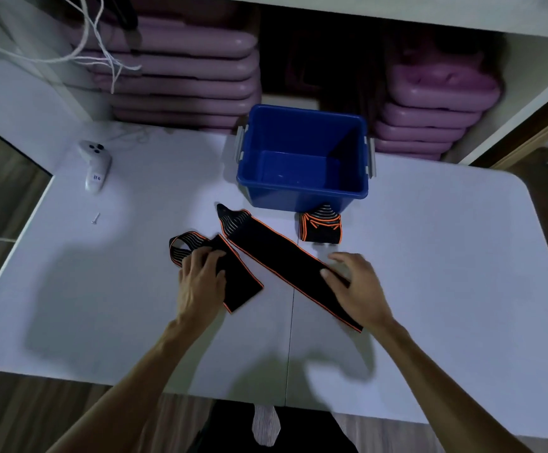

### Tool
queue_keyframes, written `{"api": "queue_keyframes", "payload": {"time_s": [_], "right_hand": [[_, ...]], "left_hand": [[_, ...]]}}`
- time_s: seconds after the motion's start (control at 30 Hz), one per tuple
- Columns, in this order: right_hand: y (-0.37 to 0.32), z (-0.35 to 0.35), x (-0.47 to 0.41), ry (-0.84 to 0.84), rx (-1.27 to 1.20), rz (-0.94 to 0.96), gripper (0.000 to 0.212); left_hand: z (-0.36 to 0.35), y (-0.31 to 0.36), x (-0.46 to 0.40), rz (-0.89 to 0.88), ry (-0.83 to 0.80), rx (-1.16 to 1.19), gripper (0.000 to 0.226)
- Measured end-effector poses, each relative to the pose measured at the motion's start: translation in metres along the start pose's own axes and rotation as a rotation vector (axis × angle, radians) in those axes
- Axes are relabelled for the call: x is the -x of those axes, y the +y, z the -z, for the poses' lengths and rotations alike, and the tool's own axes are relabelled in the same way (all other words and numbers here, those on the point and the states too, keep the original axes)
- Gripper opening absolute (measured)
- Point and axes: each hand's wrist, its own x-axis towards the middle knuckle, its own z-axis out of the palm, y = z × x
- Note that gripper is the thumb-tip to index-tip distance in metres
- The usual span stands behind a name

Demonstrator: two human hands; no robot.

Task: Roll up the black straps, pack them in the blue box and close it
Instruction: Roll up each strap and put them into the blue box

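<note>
The left hand (202, 276) rests flat on the short black orange-edged strap (233, 279); the right hand (352, 284), fingers spread, touches the long flat strap (276, 253). One rolled strap (321, 227) sits on the white bench (446, 256) touching the open blue plastic box (302, 191). Rolling comes next, probably needing a pinched end.

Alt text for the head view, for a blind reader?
Left hand presses a short black strap and right hand touches a long one on a white table; a rolled strap lies before the empty blue box.
</note>
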Motion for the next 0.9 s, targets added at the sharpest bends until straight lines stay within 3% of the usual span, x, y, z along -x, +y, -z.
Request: {"api": "queue_keyframes", "payload": {"time_s": [0.17, 0.23, 0.3, 0.37, 0.47, 0.53, 0.6, 0.77, 0.9], "right_hand": [[-0.057, -0.054, 0.012, -0.249, -0.093, 0.146, 0.041], [-0.068, -0.073, 0.013, -0.313, 0.04, 0.156, 0.062], [-0.075, -0.083, 0.012, -0.337, 0.168, 0.151, 0.078], [-0.077, -0.088, 0.013, -0.33, 0.274, 0.176, 0.084], [-0.072, -0.09, 0.019, -0.331, 0.399, 0.251, 0.092], [-0.065, -0.089, 0.023, -0.321, 0.455, 0.298, 0.099], [-0.058, -0.086, 0.027, -0.32, 0.475, 0.314, 0.1], [-0.035, -0.066, 0.032, -0.374, 0.421, 0.247, 0.089], [-0.015, -0.058, 0.038, -0.323, 0.535, 0.345, 0.086]], "left_hand": [[-0.005, 0.005, 0.018, -0.039, -0.119, 0.156, 0.036], [0.003, 0.013, 0.02, -0.066, -0.141, 0.289, 0.032], [0.015, 0.006, 0.017, -0.086, -0.036, 0.281, 0.031], [0.024, -0.013, 0.011, 0.0, 0.045, 0.162, 0.032], [0.025, -0.034, 0.003, 0.226, -0.047, 0.025, 0.049], [0.024, -0.035, -0.002, 0.26, -0.087, 0.05, 0.04], [0.026, -0.035, -0.01, 0.224, -0.064, 0.092, 0.027], [0.051, -0.048, -0.046, 0.294, 0.102, 0.074, 0.029], [0.074, -0.071, -0.076, 0.341, 0.143, 0.078, 0.019]]}}
